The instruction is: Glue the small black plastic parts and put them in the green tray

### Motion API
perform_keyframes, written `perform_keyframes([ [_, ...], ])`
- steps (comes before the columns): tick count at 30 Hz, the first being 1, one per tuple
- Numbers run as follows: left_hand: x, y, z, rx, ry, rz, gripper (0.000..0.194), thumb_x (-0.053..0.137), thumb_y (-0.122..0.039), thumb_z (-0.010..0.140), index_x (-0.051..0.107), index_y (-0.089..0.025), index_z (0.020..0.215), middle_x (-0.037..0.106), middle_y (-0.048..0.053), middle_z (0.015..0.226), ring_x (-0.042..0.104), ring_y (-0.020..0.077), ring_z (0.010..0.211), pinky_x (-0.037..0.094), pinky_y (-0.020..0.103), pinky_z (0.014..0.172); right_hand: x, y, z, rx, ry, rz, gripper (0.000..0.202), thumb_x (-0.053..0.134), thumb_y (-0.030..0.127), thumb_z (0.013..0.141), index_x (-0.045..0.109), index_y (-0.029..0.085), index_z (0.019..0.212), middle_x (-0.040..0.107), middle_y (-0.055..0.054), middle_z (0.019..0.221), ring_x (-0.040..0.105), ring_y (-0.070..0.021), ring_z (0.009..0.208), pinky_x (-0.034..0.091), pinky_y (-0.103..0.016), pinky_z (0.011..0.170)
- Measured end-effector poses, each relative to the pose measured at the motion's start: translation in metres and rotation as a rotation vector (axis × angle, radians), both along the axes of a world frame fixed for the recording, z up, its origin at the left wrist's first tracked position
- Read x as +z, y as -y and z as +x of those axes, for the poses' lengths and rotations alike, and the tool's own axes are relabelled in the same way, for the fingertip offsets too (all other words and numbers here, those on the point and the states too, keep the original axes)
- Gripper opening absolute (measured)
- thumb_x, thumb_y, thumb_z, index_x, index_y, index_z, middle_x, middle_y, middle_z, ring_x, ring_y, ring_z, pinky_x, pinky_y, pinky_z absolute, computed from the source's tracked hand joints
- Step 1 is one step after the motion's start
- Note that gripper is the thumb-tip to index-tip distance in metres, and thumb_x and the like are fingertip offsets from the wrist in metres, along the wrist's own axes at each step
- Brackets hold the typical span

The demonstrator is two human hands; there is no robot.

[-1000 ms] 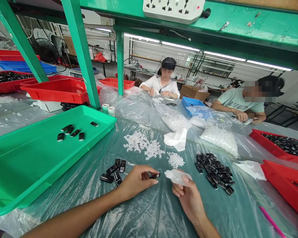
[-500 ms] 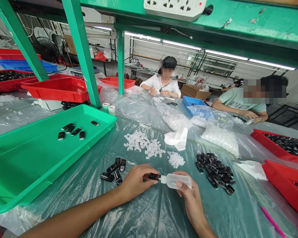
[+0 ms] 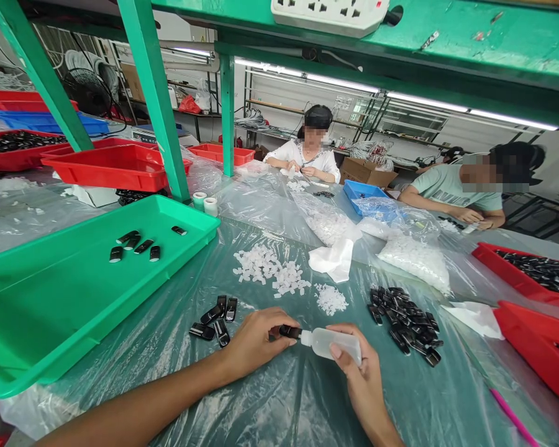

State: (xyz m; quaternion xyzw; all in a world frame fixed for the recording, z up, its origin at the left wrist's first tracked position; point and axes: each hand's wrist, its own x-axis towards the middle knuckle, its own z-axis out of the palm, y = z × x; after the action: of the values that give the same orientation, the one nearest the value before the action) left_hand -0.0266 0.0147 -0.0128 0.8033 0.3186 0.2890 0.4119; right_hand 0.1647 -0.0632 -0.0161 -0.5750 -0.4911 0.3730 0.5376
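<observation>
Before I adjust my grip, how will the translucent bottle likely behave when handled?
The bottle probably flexes when squeezed, since its translucent wall looks like soft plastic. It is likely light: only the right hand grips it, nearly sideways. Laid down, it may roll, given its rounded body.

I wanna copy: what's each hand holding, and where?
Left hand: small shiny black oblong piece, by its long sides. Right hand: translucent white plastic bottle, around its body.

Lit fluorescent tubes (image 3: 345, 84) show beneath the green overhead shelf (image 3: 494, 62), metal racks (image 3: 270, 105) line the white wall (image 3: 277, 97) behind, and a black wire-caged fan (image 3: 86, 92) stands beyond the plastic-covered worktable (image 3: 279, 403).
</observation>
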Motion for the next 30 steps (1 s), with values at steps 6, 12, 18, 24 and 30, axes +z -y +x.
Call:
perform_keyframes([
  [6, 0.0004, -0.0003, 0.0004, -0.002, 0.002, -0.001, 0.019, 0.061, -0.024, 0.08, 0.066, -0.023, 0.099, 0.064, 0.003, 0.091, 0.058, 0.0163, 0.076, 0.045, 0.022, 0.064, 0.0004, 0.0026, -0.0014, -0.029, 0.035, -0.008, 0.025, 0.058, 0.042, 0.077, 0.056, 0.022, 0.091, 0.057, -0.003, 0.077, 0.052, -0.0172, 0.065, 0.042, -0.023, 0.054],
  [12, 0.003, 0.0003, 0.001, -0.005, -0.011, -0.01, 0.017, 0.06, -0.024, 0.081, 0.065, -0.022, 0.097, 0.063, 0.003, 0.089, 0.057, 0.0161, 0.075, 0.044, 0.022, 0.063, -0.0027, 0.0031, -0.0007, -0.025, 0.049, -0.005, 0.025, 0.058, 0.042, 0.077, 0.057, 0.023, 0.092, 0.059, -0.003, 0.078, 0.053, -0.0176, 0.064, 0.042, -0.022, 0.051],
  [18, 0.0049, 0.002, 0.0001, -0.009, -0.035, 0.014, 0.014, 0.06, -0.025, 0.081, 0.063, -0.022, 0.094, 0.059, 0.002, 0.087, 0.053, 0.0135, 0.069, 0.039, 0.02, 0.057, -0.0018, 0.003, -0.0003, -0.051, 0.08, 0.01, 0.025, 0.059, 0.042, 0.076, 0.057, 0.022, 0.091, 0.059, -0.003, 0.078, 0.054, -0.0171, 0.063, 0.042, -0.022, 0.05],
  [24, 0.0024, 0.0017, -0.0007, -0.066, -0.068, 0.015, 0.017, 0.061, -0.028, 0.08, 0.062, -0.022, 0.096, 0.056, 0.003, 0.088, 0.051, 0.0134, 0.067, 0.036, 0.02, 0.054, -0.0012, 0.0052, -0.0009, -0.005, 0.115, 0.021, 0.025, 0.059, 0.041, 0.076, 0.058, 0.022, 0.092, 0.059, -0.002, 0.074, 0.052, -0.0152, 0.057, 0.04, -0.022, 0.047],
  [30, 0.0054, 0.0036, -0.0008, -0.097, -0.072, 0.014, 0.018, 0.055, -0.023, 0.083, 0.06, -0.022, 0.1, 0.059, 0.003, 0.089, 0.052, 0.0141, 0.069, 0.038, 0.02, 0.057, -0.0005, 0.0059, -0.0012, -0.029, 0.142, 0.024, 0.024, 0.059, 0.041, 0.077, 0.057, 0.022, 0.092, 0.058, -0.002, 0.076, 0.051, -0.0149, 0.059, 0.04, -0.021, 0.048],
])
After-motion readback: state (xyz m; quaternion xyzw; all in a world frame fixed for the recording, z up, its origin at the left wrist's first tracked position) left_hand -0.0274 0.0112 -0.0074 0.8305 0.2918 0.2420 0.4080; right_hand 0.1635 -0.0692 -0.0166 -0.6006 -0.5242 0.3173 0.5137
